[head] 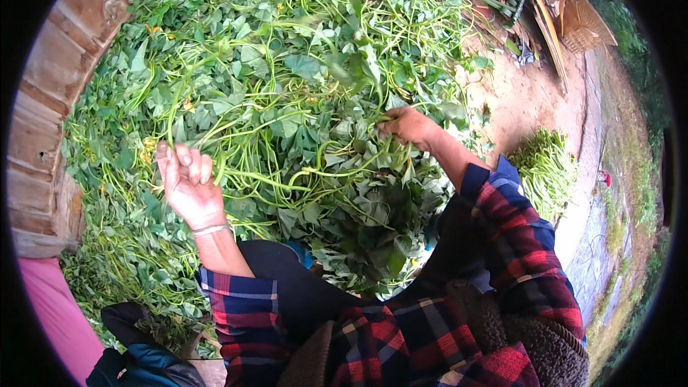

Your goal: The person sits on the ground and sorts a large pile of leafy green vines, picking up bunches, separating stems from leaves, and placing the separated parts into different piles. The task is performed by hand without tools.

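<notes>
A wide heap of green leafy vines [301,64] spreads over the ground before me. My left hand [188,177], palm turned up and a bracelet at the wrist, pinches a pale green vine stem [172,113] between thumb and fingers at the heap's left-middle. To the right, my right hand [406,126] grips a leafy vine stem [379,94] over the heap; some of its leaves look blurred. Another long stem [263,178] runs across the heap between the two hands. Where the held stems end among the others, I cannot tell.
A bundle of green stems [545,172] lies on the ground at right. Beyond it are a woven basket [583,19] and dry husks or sticks [543,27]. A wooden plank wall [48,118] curves along the left. Dark and teal cloth [145,360] lies at lower left beside pink cloth [56,312].
</notes>
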Tool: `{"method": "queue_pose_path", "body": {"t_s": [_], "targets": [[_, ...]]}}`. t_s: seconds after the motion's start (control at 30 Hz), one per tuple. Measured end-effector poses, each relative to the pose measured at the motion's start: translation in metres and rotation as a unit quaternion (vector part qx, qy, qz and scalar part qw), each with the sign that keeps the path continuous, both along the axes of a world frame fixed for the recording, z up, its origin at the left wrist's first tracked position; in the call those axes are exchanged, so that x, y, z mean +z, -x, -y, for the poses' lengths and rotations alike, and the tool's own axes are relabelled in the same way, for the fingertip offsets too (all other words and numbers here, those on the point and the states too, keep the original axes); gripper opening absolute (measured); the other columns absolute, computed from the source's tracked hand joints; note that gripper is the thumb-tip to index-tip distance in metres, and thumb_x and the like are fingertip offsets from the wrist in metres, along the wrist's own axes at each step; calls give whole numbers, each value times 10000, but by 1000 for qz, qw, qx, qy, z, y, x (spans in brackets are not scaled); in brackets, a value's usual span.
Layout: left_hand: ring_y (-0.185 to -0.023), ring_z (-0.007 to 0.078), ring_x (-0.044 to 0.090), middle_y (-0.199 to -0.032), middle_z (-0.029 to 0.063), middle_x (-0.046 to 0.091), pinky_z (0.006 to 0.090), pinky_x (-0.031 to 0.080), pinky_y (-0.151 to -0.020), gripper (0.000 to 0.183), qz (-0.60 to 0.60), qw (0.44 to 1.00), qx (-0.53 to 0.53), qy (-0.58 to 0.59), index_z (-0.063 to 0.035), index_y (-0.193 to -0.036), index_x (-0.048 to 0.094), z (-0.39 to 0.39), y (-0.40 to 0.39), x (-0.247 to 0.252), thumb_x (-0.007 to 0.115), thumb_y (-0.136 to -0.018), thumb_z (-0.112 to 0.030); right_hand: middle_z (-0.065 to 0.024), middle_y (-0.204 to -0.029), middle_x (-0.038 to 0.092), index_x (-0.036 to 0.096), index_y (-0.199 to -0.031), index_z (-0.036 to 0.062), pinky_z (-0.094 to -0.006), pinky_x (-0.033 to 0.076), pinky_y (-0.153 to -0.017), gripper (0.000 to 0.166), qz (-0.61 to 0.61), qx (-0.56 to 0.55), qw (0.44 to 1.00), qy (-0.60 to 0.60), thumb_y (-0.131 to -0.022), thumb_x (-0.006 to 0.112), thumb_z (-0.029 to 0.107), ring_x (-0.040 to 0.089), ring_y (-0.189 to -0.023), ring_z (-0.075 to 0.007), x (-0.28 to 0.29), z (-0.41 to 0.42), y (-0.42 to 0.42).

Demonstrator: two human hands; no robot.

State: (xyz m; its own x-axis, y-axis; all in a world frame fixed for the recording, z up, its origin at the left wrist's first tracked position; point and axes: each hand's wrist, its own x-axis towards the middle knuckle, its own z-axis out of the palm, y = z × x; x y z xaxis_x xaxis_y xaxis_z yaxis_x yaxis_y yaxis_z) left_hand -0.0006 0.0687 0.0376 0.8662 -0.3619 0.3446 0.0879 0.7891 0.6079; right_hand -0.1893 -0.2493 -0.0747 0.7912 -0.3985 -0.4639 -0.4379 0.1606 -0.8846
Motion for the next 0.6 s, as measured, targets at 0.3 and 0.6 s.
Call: {"method": "queue_pose_path", "body": {"t_s": [0.3,0.6], "targets": [[-447,57,254,-674,13,429,192,209,-401,111,-2,999,34,14,-97,-1025,509,-11,4,15,462,-926,-116,-224,-836,623,634,-896,7,-428,481,-733,283,-155,56,824,542,-761,591,253,601,-809,-381,38,48,25],[-464,59,304,-646,17,444,186,247,-395,147,11,994,-17,-105,-78,-1031,456,-11,58,32,514,-900,-112,-156,-889,650,654,-949,104,-388,501,-748,199,20,110,868,484,-783,600,200,622,-837,-324,87,2,59]]}}
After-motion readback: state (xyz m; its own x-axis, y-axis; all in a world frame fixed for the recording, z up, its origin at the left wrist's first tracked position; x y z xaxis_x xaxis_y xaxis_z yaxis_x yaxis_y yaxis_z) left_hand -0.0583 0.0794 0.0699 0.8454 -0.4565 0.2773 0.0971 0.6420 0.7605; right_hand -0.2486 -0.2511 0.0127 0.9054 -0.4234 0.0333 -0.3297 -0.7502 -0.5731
